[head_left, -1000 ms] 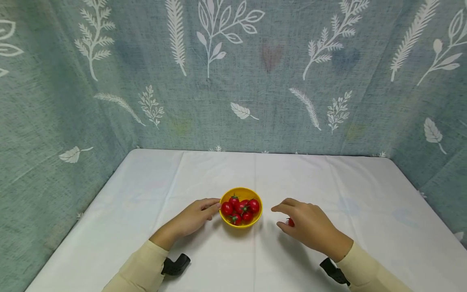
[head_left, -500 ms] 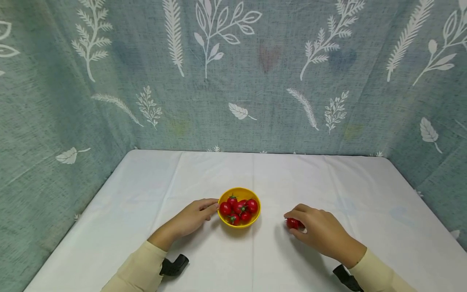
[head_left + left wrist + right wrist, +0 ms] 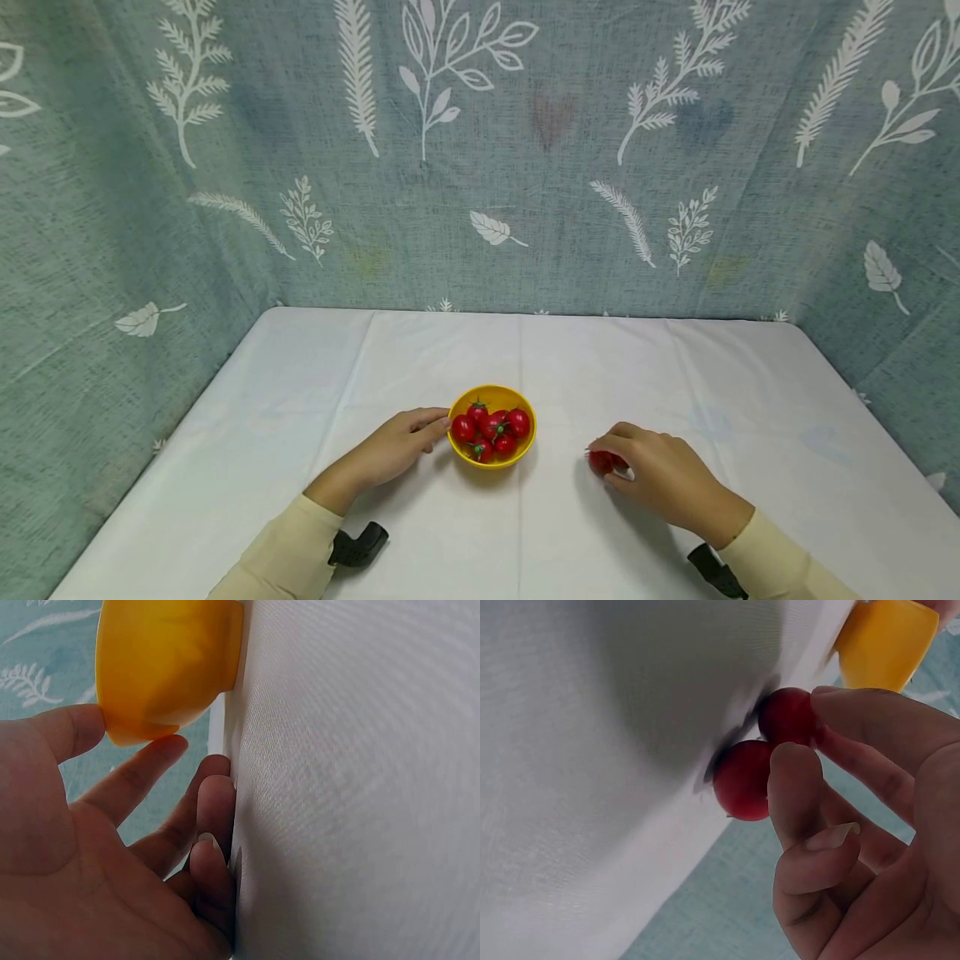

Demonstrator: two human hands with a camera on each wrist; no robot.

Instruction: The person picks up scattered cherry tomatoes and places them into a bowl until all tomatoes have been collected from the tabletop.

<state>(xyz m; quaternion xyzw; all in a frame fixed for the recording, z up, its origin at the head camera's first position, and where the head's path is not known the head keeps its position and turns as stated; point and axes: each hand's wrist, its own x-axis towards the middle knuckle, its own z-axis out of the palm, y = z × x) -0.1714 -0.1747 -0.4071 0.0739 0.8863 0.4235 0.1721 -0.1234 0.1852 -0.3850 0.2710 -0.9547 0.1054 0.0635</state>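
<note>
A yellow bowl [image 3: 491, 463] with several red cherry tomatoes [image 3: 495, 425] in it stands upright on the white-covered table. My left hand [image 3: 397, 450] is at its left side; in the left wrist view, thumb and index finger pinch the bowl's rim [image 3: 112, 667], the other fingers loosely bent by the cloth. To the right of the bowl, my right hand [image 3: 660, 475] reaches down over two more cherry tomatoes. Seen from the right wrist, thumb and index finger grip the tomato [image 3: 786, 716] nearer the bowl, while the second tomato [image 3: 742, 780] touches it. Both sit at the cloth.
The white tablecloth [image 3: 337, 367] spreads out around the bowl and hands. Behind and at both sides hangs a green-blue curtain [image 3: 480, 192] with white leaf prints. A black strap mount [image 3: 360, 546] sits at each wrist.
My right hand has moved right and come down from an open pose onto the two tomatoes, its thumb and fingers closing in. The left hand and bowl have stayed put.
</note>
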